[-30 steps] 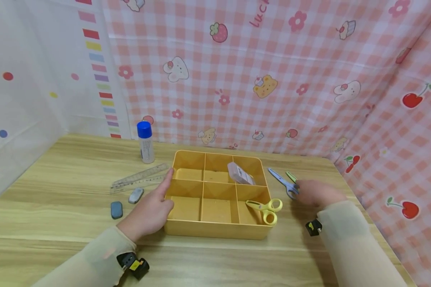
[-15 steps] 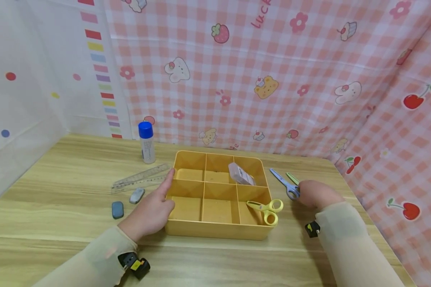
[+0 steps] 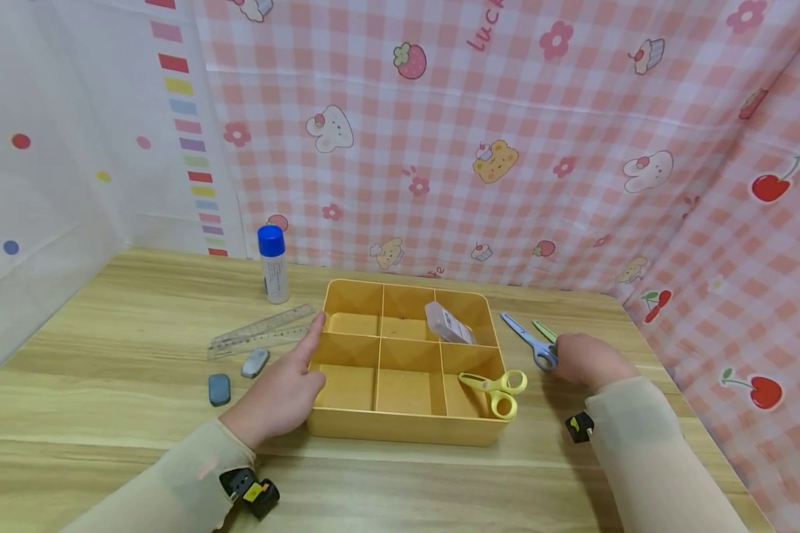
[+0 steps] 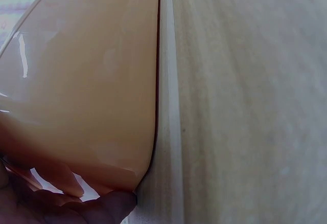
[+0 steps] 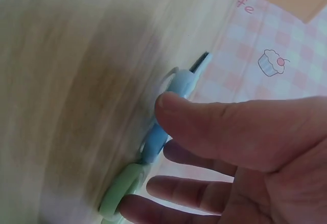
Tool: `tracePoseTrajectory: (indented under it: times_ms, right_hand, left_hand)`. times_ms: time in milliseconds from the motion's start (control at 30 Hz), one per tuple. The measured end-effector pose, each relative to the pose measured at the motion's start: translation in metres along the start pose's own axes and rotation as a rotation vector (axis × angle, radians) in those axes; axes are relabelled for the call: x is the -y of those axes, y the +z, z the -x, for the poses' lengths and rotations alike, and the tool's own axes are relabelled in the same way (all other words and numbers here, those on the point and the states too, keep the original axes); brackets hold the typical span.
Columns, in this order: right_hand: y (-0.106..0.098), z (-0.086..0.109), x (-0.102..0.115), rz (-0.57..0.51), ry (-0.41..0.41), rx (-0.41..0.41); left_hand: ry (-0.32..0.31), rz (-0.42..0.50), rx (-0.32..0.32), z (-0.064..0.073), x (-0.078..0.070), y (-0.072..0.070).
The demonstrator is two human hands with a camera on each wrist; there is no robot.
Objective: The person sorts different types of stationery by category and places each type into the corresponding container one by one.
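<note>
On the left, my left hand (image 3: 276, 392) lies against the outer left wall of a yellow divided box (image 3: 400, 429). Its index finger points straight along the rim, and fingertips touch the wall near the bottom in the left wrist view. To the right, my right hand (image 3: 590, 360) is at the handle end of two pairs of scissors. Its thumb overlaps the blue scissors (image 5: 156, 143); a lower finger is at the loop of the green scissors (image 5: 115, 196). I see no closed grip there. Yellow scissors (image 3: 503, 383) lean in the box's front right compartment.
A clear plastic case (image 3: 448, 323) leans at the back right of the box. Left of it stand a blue-capped glue bottle (image 3: 275, 270), clear rulers (image 3: 256, 332), a grey eraser-like piece (image 3: 255, 363) and a blue one (image 3: 219, 389). Checked cloth (image 3: 387, 148) hangs behind the table.
Barely anything differs. The head view has shifted slightly, while both hands, the box and the scissors keep their places.
</note>
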State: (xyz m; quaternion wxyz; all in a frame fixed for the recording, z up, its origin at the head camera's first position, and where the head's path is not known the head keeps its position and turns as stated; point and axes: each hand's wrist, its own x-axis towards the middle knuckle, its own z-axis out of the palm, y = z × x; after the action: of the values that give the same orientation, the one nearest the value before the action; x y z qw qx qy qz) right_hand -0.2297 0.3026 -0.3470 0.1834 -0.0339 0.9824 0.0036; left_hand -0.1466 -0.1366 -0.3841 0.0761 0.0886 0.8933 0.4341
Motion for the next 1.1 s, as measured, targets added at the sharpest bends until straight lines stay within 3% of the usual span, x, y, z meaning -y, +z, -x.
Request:
tracePoseTrajectory:
  times_ms: [533, 1100]
  right_hand:
    - [0.0052, -0.0027, -0.0004, 0.016, -0.070, -0.064]
    - [0.0090, -0.0077, 0.0014, -0.021, -0.054, -0.076]
  left_hand:
    - [0.002, 0.004, 0.001, -0.0010, 0.0016, 0.0006]
    - [-0.001, 0.012, 0.001, -0.0004, 0.0003, 0.0004]
